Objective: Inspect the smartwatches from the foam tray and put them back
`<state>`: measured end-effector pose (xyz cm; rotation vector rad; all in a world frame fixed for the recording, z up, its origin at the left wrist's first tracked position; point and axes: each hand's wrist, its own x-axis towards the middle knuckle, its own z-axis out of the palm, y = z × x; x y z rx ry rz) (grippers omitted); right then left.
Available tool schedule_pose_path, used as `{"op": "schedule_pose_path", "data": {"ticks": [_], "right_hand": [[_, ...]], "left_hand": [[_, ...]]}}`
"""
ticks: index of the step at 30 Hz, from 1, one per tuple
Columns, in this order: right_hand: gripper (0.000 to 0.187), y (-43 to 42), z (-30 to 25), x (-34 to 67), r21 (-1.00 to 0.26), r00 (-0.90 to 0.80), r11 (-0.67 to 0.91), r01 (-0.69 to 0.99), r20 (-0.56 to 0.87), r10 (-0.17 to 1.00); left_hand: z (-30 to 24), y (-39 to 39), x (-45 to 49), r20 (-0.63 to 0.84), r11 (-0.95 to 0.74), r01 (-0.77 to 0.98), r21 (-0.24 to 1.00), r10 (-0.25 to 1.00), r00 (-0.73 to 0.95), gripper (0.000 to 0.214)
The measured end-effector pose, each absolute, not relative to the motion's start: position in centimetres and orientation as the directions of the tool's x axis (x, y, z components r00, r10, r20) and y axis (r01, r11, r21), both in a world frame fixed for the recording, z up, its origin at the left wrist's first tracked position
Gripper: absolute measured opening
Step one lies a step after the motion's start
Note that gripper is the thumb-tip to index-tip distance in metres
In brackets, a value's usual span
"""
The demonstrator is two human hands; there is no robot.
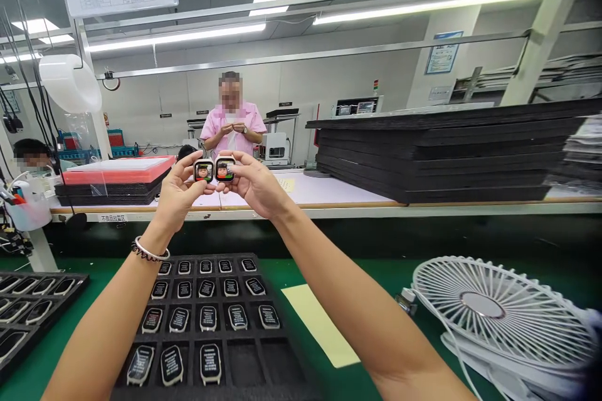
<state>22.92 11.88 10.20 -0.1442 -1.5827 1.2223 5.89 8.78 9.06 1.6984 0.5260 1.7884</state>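
Observation:
Both arms stretch forward over the bench, with a smartwatch in each hand. My left hand [181,188] grips one smartwatch [204,171] by its edges, its lit screen showing a picture. Right beside it, my right hand [249,178] grips a second smartwatch [225,168], also lit, the thumb at its screen. The two watches are held upright side by side; I cannot tell whether they touch. Below them lies a black foam tray [294,360] with rows of watch bodies showing text on dark screens. Two front-right compartments hold no watch.
A second watch tray [70,297] lies at the left. Yellow paper [322,326] and a white fan [498,313] are on the right of the green mat. Black foam trays [423,156] are stacked on the shelf. A person in pink [232,125] stands across from me.

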Motion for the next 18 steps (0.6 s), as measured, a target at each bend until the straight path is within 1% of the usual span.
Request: {"op": "schedule_pose_path", "data": {"ticks": [2, 4, 13, 18], "right_hand": [[0.044, 11.7, 10.3, 23.2, -0.735, -0.411, 0.501, -0.457, 0.674, 0.614], [0.048, 11.4, 10.4, 23.4, -0.724, -0.405, 0.528, -0.445, 0.688, 0.602], [0.049, 10.7, 10.7, 24.4, -0.692, -0.394, 0.604, -0.395, 0.722, 0.569], [0.050, 10.5, 10.4, 24.9, -0.681, -0.420, 0.624, -0.382, 0.730, 0.539]], "left_hand": [[9.2, 8.9, 6.0, 0.764, -0.755, -0.150, 0.639, 0.646, 0.004, 0.062], [9.4, 8.9, 6.2, 0.774, -0.767, -0.143, 0.626, 0.633, -0.004, 0.062], [9.8, 8.5, 7.2, 0.801, -0.792, -0.149, 0.592, 0.599, -0.002, 0.060], [9.5, 8.2, 7.5, 0.810, -0.804, -0.118, 0.582, 0.586, 0.005, 0.055]]}}
